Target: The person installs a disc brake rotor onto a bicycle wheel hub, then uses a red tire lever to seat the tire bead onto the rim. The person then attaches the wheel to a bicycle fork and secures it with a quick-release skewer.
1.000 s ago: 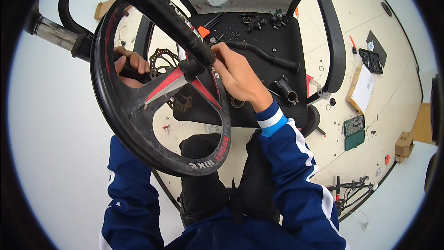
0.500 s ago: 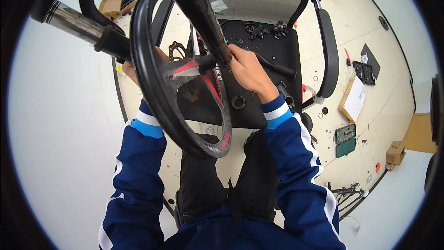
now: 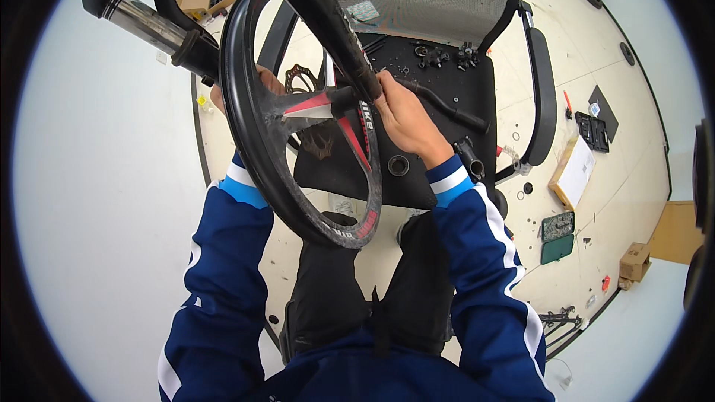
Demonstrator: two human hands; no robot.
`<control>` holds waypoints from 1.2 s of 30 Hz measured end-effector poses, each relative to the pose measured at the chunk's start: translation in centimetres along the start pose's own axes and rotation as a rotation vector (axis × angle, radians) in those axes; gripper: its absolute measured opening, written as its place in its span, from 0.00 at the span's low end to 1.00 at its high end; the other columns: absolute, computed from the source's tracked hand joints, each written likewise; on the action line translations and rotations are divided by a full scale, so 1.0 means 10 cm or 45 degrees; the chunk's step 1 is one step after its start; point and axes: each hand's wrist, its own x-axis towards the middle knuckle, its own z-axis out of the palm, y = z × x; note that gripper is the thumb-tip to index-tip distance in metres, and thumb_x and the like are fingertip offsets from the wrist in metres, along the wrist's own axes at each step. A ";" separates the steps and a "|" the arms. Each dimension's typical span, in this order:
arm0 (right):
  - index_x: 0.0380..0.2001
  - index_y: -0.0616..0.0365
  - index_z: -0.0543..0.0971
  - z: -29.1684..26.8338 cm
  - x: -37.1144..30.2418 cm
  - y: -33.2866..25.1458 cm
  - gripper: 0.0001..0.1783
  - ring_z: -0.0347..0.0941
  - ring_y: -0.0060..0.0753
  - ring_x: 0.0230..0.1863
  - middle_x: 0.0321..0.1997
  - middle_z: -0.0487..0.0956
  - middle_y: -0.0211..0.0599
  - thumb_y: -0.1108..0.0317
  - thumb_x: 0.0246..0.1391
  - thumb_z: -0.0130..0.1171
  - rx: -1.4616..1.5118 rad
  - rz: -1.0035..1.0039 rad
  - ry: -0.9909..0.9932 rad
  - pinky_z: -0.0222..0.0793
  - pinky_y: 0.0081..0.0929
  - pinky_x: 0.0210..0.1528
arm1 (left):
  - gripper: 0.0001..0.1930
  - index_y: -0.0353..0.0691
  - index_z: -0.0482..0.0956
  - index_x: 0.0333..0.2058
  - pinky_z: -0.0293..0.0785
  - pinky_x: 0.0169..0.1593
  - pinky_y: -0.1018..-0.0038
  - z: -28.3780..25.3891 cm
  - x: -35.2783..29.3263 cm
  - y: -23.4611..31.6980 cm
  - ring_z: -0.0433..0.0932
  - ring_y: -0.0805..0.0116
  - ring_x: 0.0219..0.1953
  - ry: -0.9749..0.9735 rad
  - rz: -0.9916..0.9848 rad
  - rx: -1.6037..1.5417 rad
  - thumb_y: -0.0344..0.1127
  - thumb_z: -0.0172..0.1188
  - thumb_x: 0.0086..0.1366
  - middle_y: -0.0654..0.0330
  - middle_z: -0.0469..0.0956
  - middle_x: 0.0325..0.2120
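Observation:
A black bicycle wheel with red and white spokes hangs in front of me, between the two legs of a suspension fork. My right hand is closed around the bottom end of the right fork leg, beside the wheel's hub. My left hand is on the wheel's far left side, at the lower end of the left leg. The rim and tyre cover much of it, but its visible fingers curl in around the leg's end. A toothed brake disc shows behind the spokes.
Beneath the wheel is a black office chair seat holding small metal parts, a handlebar piece, a ring and a stem. On the floor at right lie a tool case, a white-topped board and a green box.
The wheel, fork and chair all appear slightly further right in view, much as if my head turned. Both hands keep their places at the fork ends.

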 end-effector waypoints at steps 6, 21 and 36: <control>0.33 0.63 0.70 0.05 0.08 0.03 0.10 0.71 0.62 0.31 0.24 0.73 0.56 0.66 0.61 0.44 -0.112 0.027 0.104 0.64 0.49 0.34 | 0.29 0.39 0.69 0.22 0.59 0.15 0.76 0.00 0.08 -0.02 0.64 0.69 0.13 0.066 -0.008 -0.068 0.59 0.34 0.65 0.58 0.68 0.15; 0.36 0.64 0.73 -0.14 -0.13 0.14 0.11 0.70 0.34 0.28 0.28 0.75 0.40 0.67 0.54 0.54 0.514 0.097 0.164 0.65 0.27 0.33 | 0.03 0.43 0.71 0.36 0.63 0.32 0.74 0.13 -0.11 0.01 0.67 0.73 0.28 -0.469 -0.096 -0.113 0.34 0.50 0.66 0.64 0.70 0.26; 0.37 0.62 0.80 0.08 0.05 0.42 0.10 0.68 0.18 0.26 0.27 0.77 0.30 0.74 0.49 0.60 0.782 -0.097 0.181 0.63 0.17 0.29 | 0.19 0.41 0.72 0.31 0.80 0.36 0.65 -0.16 -0.02 0.29 0.73 0.68 0.29 -0.426 0.164 0.444 0.53 0.54 0.64 0.59 0.72 0.24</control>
